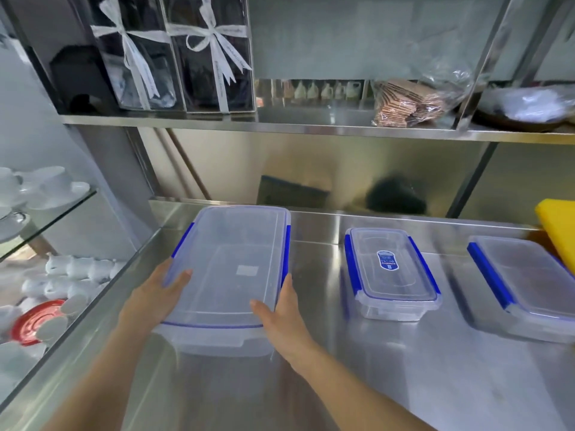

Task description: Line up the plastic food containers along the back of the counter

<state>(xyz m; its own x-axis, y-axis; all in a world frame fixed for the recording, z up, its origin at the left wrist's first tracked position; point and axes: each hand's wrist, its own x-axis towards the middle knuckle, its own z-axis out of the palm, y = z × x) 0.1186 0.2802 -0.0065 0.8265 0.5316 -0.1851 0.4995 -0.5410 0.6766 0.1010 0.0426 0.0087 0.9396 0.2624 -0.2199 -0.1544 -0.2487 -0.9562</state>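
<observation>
Both hands — left hand (155, 293), right hand (281, 315) — gripped the large container (230, 269), left of the small container (390, 269).

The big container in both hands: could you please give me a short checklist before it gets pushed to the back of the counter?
1. Grip: left hand and right hand clasp the big container at its near corners: ok.
2. Lid on and blue side clips down: ok.
3. Path to the back edge of the counter free: ok.
4. Gap to the small container: ok.
5. Third container fully against the back: cannot tell, partly cut off.
</observation>
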